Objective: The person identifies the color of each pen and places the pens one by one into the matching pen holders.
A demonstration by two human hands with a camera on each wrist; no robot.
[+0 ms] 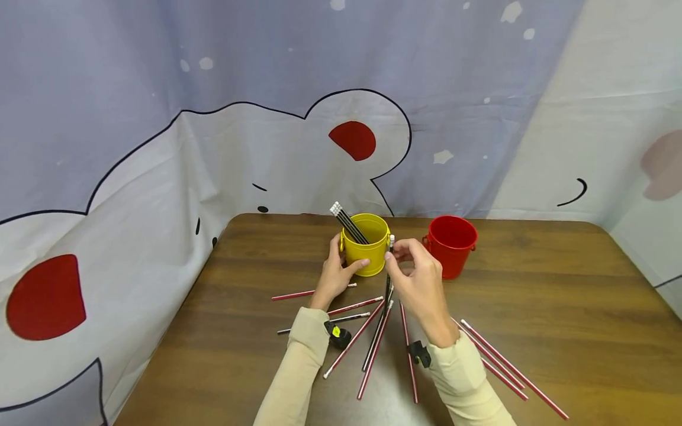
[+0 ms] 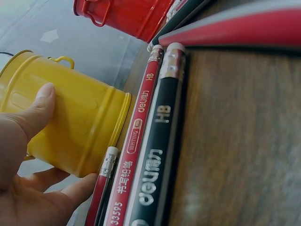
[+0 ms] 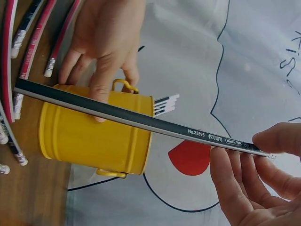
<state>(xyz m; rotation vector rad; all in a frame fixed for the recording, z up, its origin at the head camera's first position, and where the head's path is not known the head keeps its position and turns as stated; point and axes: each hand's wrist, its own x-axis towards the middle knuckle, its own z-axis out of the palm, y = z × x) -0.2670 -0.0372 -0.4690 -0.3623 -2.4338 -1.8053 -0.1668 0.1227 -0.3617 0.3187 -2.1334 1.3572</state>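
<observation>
My left hand (image 1: 333, 278) grips the small yellow bucket (image 1: 373, 260) from its left side, thumb across the front wall and fingers round the side and near the base. Several black pencils (image 1: 350, 226) lean inside that bucket, white eraser ends up. In my right hand (image 1: 423, 287) a black pencil (image 3: 141, 119) is pinched near its eraser end between thumb and fingertips. It hangs down just right of the yellow bucket, outside its wall. In the right wrist view the pencil crosses in front of the bucket, its lower end toward the loose pencils.
A red bucket (image 1: 452, 251) stands right of the yellow one. Red pencils (image 1: 351, 340) and black pencils (image 1: 348, 318) lie scattered on the wooden table (image 1: 575, 296) below my hands; more red pencils (image 1: 514, 370) lie at the right. A printed cloth (image 1: 256, 160) hangs behind.
</observation>
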